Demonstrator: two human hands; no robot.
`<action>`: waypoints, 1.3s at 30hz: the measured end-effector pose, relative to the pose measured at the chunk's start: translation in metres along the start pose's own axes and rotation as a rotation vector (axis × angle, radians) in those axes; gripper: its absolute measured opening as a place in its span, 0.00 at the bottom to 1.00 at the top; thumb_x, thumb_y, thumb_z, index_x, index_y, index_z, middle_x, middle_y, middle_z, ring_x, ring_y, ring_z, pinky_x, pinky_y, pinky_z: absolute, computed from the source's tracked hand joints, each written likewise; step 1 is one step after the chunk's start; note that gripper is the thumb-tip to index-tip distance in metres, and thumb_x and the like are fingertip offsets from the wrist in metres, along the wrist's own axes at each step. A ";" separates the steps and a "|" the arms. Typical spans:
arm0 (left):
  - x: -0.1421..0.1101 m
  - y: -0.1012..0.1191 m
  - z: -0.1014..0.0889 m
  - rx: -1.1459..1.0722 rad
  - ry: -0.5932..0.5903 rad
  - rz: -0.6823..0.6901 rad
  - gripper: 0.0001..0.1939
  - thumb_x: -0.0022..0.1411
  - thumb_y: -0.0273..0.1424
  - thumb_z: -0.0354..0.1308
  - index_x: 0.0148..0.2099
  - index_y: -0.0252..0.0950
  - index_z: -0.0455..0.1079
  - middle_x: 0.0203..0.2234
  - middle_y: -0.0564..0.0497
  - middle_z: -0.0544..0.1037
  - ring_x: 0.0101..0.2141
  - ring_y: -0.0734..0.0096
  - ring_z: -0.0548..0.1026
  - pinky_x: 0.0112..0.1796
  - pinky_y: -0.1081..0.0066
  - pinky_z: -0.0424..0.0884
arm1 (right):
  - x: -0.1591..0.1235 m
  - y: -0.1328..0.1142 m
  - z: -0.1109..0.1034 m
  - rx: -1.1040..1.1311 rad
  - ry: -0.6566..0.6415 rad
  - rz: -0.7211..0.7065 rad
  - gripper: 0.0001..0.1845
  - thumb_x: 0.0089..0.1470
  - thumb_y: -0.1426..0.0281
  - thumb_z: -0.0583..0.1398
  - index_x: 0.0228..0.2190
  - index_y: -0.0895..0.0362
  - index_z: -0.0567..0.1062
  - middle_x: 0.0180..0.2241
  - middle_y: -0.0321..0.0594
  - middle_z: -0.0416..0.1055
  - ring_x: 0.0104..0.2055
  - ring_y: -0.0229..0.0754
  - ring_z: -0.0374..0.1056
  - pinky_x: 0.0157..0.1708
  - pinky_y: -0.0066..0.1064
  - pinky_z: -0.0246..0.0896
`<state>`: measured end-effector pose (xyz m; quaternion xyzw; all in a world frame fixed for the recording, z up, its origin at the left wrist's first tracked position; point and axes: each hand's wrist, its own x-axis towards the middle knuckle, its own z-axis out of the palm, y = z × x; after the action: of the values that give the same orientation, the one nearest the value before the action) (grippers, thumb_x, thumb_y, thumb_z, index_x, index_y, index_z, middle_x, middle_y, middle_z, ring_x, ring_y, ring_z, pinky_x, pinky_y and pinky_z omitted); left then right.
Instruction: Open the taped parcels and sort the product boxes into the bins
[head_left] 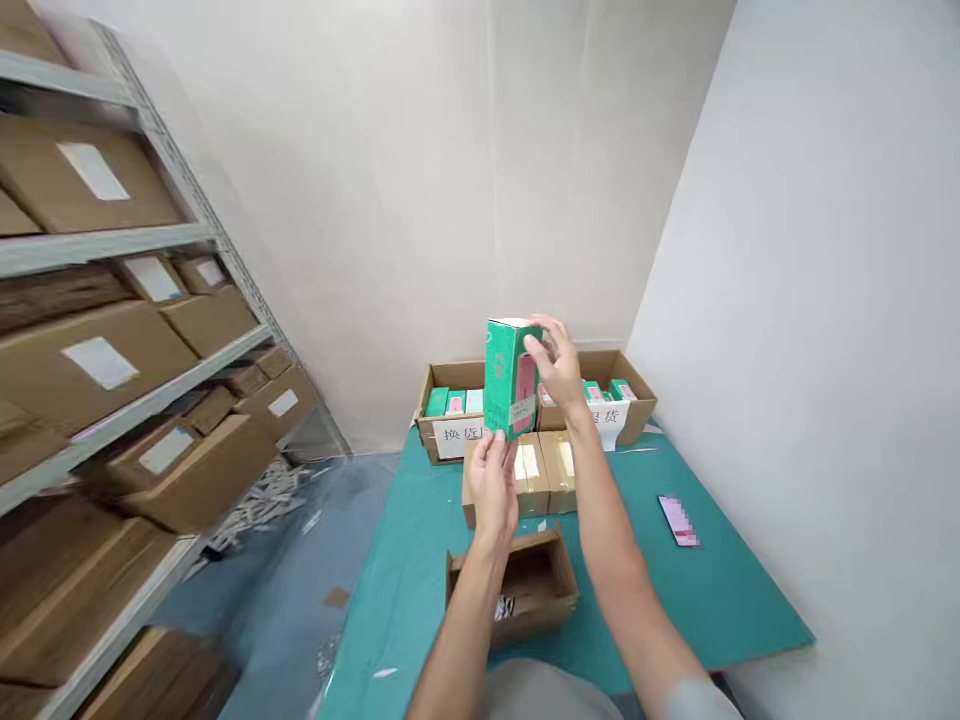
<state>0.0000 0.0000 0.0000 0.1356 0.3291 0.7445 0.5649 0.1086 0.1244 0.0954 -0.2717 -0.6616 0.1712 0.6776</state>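
A green carton [499,378] with a pink panel and a white top is held up above the table, upright and slightly turned. My left hand [493,485] grips it from below at the bottom edge. My right hand [556,362] has thumb and fingers closed on its upper right corner. Under my forearms an open brown cardboard box [540,620] stands on the table, with a small black-and-white item partly visible inside. Behind the hands sit closed brown boxes [556,485] with pale labels.
Two open cartons with white paper signs, the left carton [427,425] and the right carton [639,412], hold green-and-pink boxes at the table's back. A phone [679,521] lies right on the green table [720,610]. Metal shelving [172,240] with brown boxes stands left. Walls close in behind and right.
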 end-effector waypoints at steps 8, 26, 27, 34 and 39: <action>0.006 -0.011 -0.011 0.089 0.022 0.050 0.18 0.60 0.24 0.80 0.49 0.36 0.78 0.45 0.47 0.84 0.50 0.66 0.85 0.68 0.57 0.75 | -0.008 -0.005 0.002 -0.062 0.015 0.044 0.21 0.63 0.50 0.70 0.52 0.44 0.80 0.62 0.44 0.72 0.65 0.52 0.72 0.61 0.46 0.77; -0.014 -0.017 -0.005 -0.007 -0.092 -0.165 0.11 0.74 0.37 0.71 0.44 0.33 0.83 0.40 0.43 0.90 0.46 0.61 0.90 0.64 0.58 0.80 | -0.009 -0.006 -0.002 -0.047 -0.062 0.057 0.13 0.73 0.59 0.56 0.51 0.45 0.78 0.55 0.43 0.74 0.58 0.49 0.75 0.58 0.44 0.75; -0.015 -0.018 -0.005 -0.016 -0.089 -0.177 0.12 0.75 0.38 0.70 0.45 0.33 0.83 0.40 0.42 0.90 0.46 0.60 0.90 0.63 0.57 0.81 | -0.009 -0.007 -0.002 -0.055 -0.065 0.061 0.13 0.74 0.58 0.55 0.51 0.45 0.77 0.55 0.42 0.75 0.56 0.48 0.75 0.58 0.44 0.75; -0.015 -0.018 -0.003 -0.024 -0.053 -0.226 0.09 0.79 0.32 0.65 0.48 0.32 0.84 0.41 0.42 0.90 0.48 0.61 0.90 0.66 0.58 0.78 | -0.021 -0.020 0.000 -0.234 0.019 0.081 0.29 0.59 0.49 0.73 0.54 0.46 0.71 0.56 0.44 0.74 0.58 0.54 0.74 0.63 0.52 0.72; -0.012 -0.005 -0.008 -0.026 -0.090 -0.163 0.06 0.79 0.28 0.65 0.50 0.34 0.83 0.45 0.44 0.90 0.50 0.67 0.89 0.69 0.61 0.75 | -0.026 -0.021 -0.002 -0.202 0.069 0.043 0.27 0.62 0.55 0.69 0.57 0.48 0.68 0.60 0.47 0.74 0.61 0.53 0.73 0.65 0.52 0.71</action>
<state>0.0035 -0.0129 -0.0069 0.1341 0.3035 0.6935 0.6395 0.1062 0.0920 0.0873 -0.3584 -0.6459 0.1086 0.6653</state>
